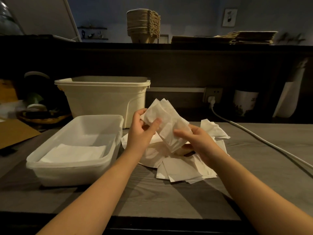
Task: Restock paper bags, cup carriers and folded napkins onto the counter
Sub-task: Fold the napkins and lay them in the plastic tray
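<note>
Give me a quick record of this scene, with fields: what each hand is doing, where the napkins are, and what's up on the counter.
left hand: grips the upper end of a white napkin
right hand: pinches the lower end of the same napkin
loose pile: unsorted napkins on the table, under the hands
tray: clear plastic, left of the pile
folded napkins: flat stack inside the tray
bin: cream, behind the tray
upper counter: holds cup carriers and paper bags, each stacked

Dim, warm light; dark background, wide-angle bending at edges, slightly soft detail
</note>
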`<state>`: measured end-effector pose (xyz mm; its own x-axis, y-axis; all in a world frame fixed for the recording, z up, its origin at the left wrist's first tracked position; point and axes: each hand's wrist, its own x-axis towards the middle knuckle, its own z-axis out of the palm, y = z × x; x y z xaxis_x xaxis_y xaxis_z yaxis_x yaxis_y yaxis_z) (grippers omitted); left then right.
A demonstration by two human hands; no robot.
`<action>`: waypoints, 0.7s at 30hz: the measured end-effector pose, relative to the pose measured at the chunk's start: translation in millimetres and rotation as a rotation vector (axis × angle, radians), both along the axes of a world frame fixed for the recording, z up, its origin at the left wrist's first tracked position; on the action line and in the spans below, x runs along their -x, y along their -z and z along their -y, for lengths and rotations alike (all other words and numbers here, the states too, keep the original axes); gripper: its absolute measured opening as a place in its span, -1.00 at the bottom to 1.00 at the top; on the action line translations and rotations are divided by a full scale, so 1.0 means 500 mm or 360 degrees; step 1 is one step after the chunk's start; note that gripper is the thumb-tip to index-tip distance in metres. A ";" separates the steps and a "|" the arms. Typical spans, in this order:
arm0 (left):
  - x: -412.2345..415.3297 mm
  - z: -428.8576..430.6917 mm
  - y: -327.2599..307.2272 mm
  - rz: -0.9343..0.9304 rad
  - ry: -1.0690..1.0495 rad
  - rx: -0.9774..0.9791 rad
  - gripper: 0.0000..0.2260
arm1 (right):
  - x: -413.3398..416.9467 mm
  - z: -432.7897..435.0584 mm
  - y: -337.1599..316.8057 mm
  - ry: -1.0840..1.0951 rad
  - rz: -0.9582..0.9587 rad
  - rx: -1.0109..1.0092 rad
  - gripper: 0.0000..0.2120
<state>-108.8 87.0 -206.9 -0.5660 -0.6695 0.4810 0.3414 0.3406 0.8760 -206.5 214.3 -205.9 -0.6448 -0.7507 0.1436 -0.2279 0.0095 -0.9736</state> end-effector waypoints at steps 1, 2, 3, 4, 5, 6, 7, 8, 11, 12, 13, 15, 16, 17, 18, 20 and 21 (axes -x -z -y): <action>-0.002 -0.003 0.000 0.0029 -0.0032 0.0104 -0.65 | 0.000 -0.004 -0.006 0.0034 -0.0127 -0.0060 -0.82; -0.005 -0.007 0.000 0.0042 -0.0064 0.0203 -0.63 | 0.000 -0.010 -0.014 0.0058 -0.0279 -0.0131 -0.88; -0.010 -0.009 -0.001 0.0039 -0.0085 0.0283 -0.62 | 0.000 -0.018 -0.022 0.0066 -0.0415 -0.0193 -0.93; -0.014 -0.011 -0.003 0.0035 -0.0084 0.0340 -0.64 | 0.001 -0.028 -0.029 0.0068 -0.0509 -0.0234 -0.93; -0.018 -0.013 -0.005 0.0043 -0.0050 0.0372 -0.66 | 0.003 -0.039 -0.031 0.0070 -0.0564 -0.0258 -0.92; -0.022 -0.015 -0.008 0.0076 0.0018 0.0377 -0.68 | 0.005 -0.050 -0.032 0.0078 -0.0589 -0.0274 -0.91; -0.025 -0.018 -0.009 0.0142 0.0119 0.0364 -0.69 | 0.008 -0.061 -0.030 0.0091 -0.0595 -0.0278 -0.92; -0.028 -0.020 -0.009 0.0239 0.0241 0.0356 -0.70 | 0.009 -0.070 -0.026 0.0099 -0.0591 -0.0270 -0.93; -0.029 -0.026 -0.001 0.0579 0.0544 0.0436 -0.72 | 0.015 -0.089 -0.004 0.0079 -0.0547 -0.0240 -0.92; -0.029 -0.025 0.001 0.0650 0.0569 0.0484 -0.74 | 0.018 -0.095 0.004 0.0065 -0.0514 -0.0265 -0.89; -0.030 -0.023 0.001 0.0683 0.0573 0.0507 -0.75 | 0.020 -0.100 0.012 0.0044 -0.0480 -0.0309 -0.85; -0.030 -0.016 -0.001 0.0701 0.0579 0.0485 -0.77 | 0.024 -0.107 0.021 0.0012 -0.0499 -0.0416 -0.86; -0.030 -0.013 -0.002 0.0715 0.0583 0.0494 -0.78 | 0.024 -0.108 0.023 0.0015 -0.0544 -0.0450 -0.89; -0.030 -0.012 -0.002 0.0746 0.0574 0.0543 -0.78 | 0.024 -0.109 0.024 0.0018 -0.0591 -0.0459 -0.90; -0.030 -0.013 -0.001 0.0795 0.0540 0.0623 -0.76 | 0.025 -0.110 0.025 0.0018 -0.0627 -0.0457 -0.89; -0.031 -0.018 -0.001 0.0855 0.0448 0.0791 -0.70 | 0.025 -0.111 0.025 -0.0002 -0.0676 -0.0453 -0.88; -0.032 -0.021 -0.002 0.0834 0.0418 0.0840 -0.67 | 0.025 -0.113 0.024 -0.0027 -0.0678 -0.0447 -0.87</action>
